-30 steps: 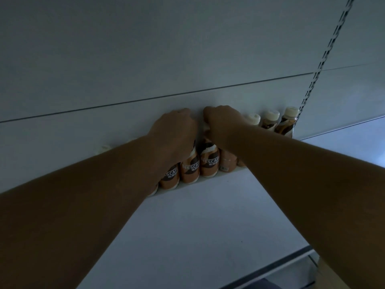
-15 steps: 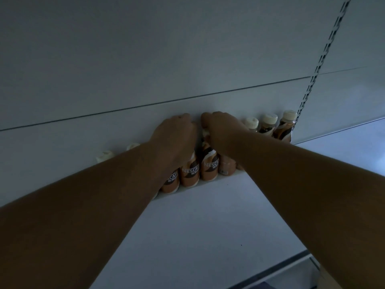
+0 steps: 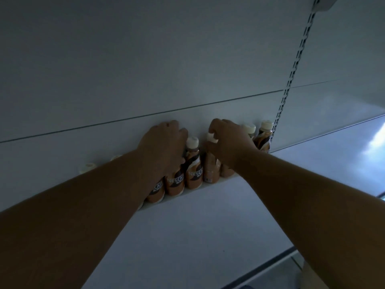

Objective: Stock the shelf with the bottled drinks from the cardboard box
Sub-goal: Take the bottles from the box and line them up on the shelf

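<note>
shelf [image 3: 198, 236] | white | bottles [image 3: 193, 170] upright, rowed along back

Two hands up: left hand [image 3: 164, 142], right hand [image 3: 228, 140]. At least nine coffee bottles [image 3: 193, 163] show on one shelf [image 3: 208, 226].

Two bare forearms in dim light, no sleeves in view up to the frame edge, left hand [image 3: 164, 142] and right hand [image 3: 228, 142] ungloved, wrists unadorned, knuckles faintly visible.

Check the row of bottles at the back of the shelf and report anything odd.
One bottle under the right hand shows its plain back, while its neighbours show their brand labels. Nothing looks tipped or spilled.
</note>
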Demonstrator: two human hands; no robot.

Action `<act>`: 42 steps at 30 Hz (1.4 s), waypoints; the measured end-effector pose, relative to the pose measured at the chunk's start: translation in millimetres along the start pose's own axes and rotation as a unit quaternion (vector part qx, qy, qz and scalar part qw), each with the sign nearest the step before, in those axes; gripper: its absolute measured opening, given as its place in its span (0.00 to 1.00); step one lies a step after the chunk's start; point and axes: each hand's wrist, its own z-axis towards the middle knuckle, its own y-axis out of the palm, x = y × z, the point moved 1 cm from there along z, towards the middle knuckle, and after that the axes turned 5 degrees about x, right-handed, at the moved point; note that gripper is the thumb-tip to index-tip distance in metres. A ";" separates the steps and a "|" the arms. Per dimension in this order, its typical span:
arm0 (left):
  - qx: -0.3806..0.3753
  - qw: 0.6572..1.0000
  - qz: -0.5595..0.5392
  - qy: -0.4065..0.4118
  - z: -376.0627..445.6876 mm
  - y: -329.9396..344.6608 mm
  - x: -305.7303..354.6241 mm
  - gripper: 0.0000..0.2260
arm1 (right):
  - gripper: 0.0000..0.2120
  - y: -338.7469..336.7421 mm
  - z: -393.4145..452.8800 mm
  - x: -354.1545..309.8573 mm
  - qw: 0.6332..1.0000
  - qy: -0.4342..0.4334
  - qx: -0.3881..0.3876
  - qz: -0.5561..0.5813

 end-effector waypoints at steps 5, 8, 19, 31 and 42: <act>0.059 0.994 -0.068 0.061 24.7 -0.6 27.7 0.15 | 0.06 -11.5 -9.8 42.0 1.000 0.019 0.012 -0.022; 0.062 0.993 -0.081 0.059 43.3 5.1 47.0 0.13 | 0.08 -10.0 -11.9 59.8 0.999 0.021 0.026 -0.025; -0.058 0.998 0.011 0.034 80.9 11.4 72.8 0.10 | 0.14 -6.0 18.4 77.6 0.997 0.010 -0.030 -0.064; -0.059 0.998 -0.012 0.025 82.4 6.3 74.2 0.09 | 0.14 -2.0 32.4 73.4 0.996 0.038 -0.066 -0.049; -0.044 0.996 -0.066 0.032 82.0 13.7 65.8 0.10 | 0.13 -5.9 26.9 68.3 0.997 0.032 -0.055 -0.039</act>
